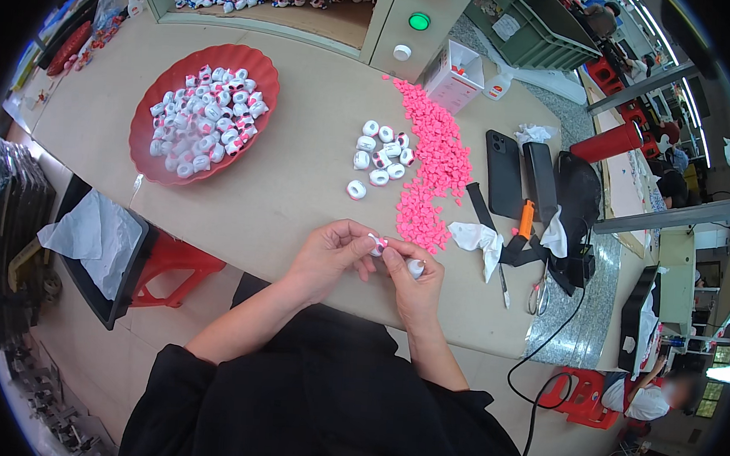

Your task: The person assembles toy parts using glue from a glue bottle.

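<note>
Close to the table's front edge, my left hand (pixel 326 257) pinches a small white figurine piece (pixel 376 245) with pink and dark markings. The fingertips of my right hand (pixel 417 291) press against that same piece. A white rounded object (pixel 415 268), whose kind I cannot make out, is tucked in the curl of my right fingers. Just beyond my hands lies a loose group of similar white ring-like pieces (pixel 378 177). To their right spreads a long heap of tiny bright pink pieces (pixel 441 149).
A red scalloped bowl (pixel 142 152) full of white-and-pink pieces stands at left. On the right lie a black phone (pixel 503 174), an orange-handled tool (pixel 527 219), scissors (pixel 538 297), tissues (pixel 479 242) and a cable. A white box (pixel 455 79) and a pale cabinet (pixel 394 29) stand behind.
</note>
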Demonstrator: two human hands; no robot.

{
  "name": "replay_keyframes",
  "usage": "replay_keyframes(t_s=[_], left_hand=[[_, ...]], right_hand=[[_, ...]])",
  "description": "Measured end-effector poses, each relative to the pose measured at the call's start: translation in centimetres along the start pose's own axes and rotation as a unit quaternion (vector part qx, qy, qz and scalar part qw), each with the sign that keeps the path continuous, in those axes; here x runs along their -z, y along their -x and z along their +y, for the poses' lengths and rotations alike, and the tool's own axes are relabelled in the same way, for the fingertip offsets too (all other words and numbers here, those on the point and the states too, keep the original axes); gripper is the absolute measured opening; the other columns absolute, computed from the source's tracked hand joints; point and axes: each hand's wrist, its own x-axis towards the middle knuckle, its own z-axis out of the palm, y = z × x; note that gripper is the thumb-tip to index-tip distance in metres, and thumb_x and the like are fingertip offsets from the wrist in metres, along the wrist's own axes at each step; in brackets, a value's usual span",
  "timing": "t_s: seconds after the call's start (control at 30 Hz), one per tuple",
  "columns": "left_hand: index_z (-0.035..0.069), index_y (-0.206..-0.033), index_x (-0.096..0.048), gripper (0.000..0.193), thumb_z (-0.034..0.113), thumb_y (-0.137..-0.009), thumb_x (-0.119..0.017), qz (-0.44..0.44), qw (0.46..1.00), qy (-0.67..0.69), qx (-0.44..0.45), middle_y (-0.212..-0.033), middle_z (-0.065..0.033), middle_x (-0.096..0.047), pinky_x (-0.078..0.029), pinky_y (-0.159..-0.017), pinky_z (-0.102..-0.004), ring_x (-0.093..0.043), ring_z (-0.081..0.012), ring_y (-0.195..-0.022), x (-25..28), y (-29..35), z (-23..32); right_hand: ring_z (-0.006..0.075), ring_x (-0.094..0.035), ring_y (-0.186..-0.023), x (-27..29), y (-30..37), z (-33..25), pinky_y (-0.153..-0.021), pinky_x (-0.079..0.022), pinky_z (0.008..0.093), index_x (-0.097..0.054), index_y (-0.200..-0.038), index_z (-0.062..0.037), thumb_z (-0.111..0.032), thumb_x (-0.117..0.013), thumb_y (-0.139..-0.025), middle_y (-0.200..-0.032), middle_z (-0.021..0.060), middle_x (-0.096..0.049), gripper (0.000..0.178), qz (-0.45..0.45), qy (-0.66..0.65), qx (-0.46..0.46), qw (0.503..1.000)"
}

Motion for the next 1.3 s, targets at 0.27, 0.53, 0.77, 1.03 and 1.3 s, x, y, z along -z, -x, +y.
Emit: replay_keyframes(t_s=[0.27, 0.53, 0.77, 1.03, 1.3], left_hand=[[-0.001, -0.094, -0.051, 0.015, 0.008, -0.083, -0.052, -0.014, 1.000, -0.018, -0.022, -0.083, -0.0080, -0.057, -0.046, -0.059, -0.0234, -0.055, -0.0123, -0.069, 0.2, -0.1, -0.3], [0.000, -0.091, -0.054, 0.011, 0.002, -0.080, -0.054, -0.020, 0.999, -0.017, -0.039, -0.084, -0.0078, -0.059, -0.045, -0.063, -0.0223, -0.055, -0.0103, -0.070, 0.3, 0.0, -0.2], [-0.001, -0.088, -0.055, 0.009, 0.001, -0.079, -0.053, 0.001, 1.000, -0.012, -0.024, -0.081, -0.0081, -0.059, -0.045, -0.059, -0.0223, -0.055, -0.0100, -0.065, 0.4, -0.3, -0.1], [-0.001, -0.092, -0.054, 0.013, 0.003, -0.079, -0.055, 0.007, 1.000, -0.005, -0.027, -0.079, -0.0071, -0.058, -0.045, -0.058, -0.0229, -0.055, -0.0103, -0.065, 0.1, 0.3, 0.7], [0.004, -0.088, -0.060, 0.017, 0.007, -0.071, -0.061, 0.406, 0.458, -0.676, -0.411, -0.095, -0.0110, -0.056, -0.042, -0.070, -0.0332, -0.051, -0.0235, -0.085, 6.9, 0.3, 10.9]], right_hand=[[0.0084, -0.053, -0.068, -0.5, 0.1, 0.1, -0.060, -0.042, 0.0183, -0.059, -0.093, 0.0019, 0.002, -0.058, -0.075, -0.080, 0.0056, -0.057, 0.017, -0.005, 0.078, 0.120, 0.990], [0.0088, -0.051, -0.067, -0.8, 0.3, 0.1, -0.057, -0.040, 0.0189, -0.060, -0.093, 0.0005, 0.006, -0.059, -0.073, -0.079, 0.0057, -0.055, 0.020, 0.001, 0.140, 0.188, 0.972], [0.0133, -0.052, -0.064, -0.8, 0.0, 0.5, -0.055, -0.042, 0.0228, -0.058, -0.092, 0.0010, 0.005, -0.060, -0.071, -0.075, 0.0081, -0.055, 0.021, 0.000, 0.220, 0.254, 0.942], [0.0117, -0.050, -0.064, -0.6, 0.5, 0.5, -0.057, -0.039, 0.0207, -0.057, -0.093, 0.0003, 0.004, -0.061, -0.071, -0.074, 0.0048, -0.053, 0.023, 0.002, 0.205, 0.210, 0.956], [0.0137, -0.049, -0.065, 0.7, -0.4, 0.8, -0.063, -0.041, 0.0251, -0.045, -0.103, -0.0023, -0.004, -0.055, -0.076, -0.078, 0.0034, -0.049, 0.029, 0.023, -0.082, 0.059, 0.995]])
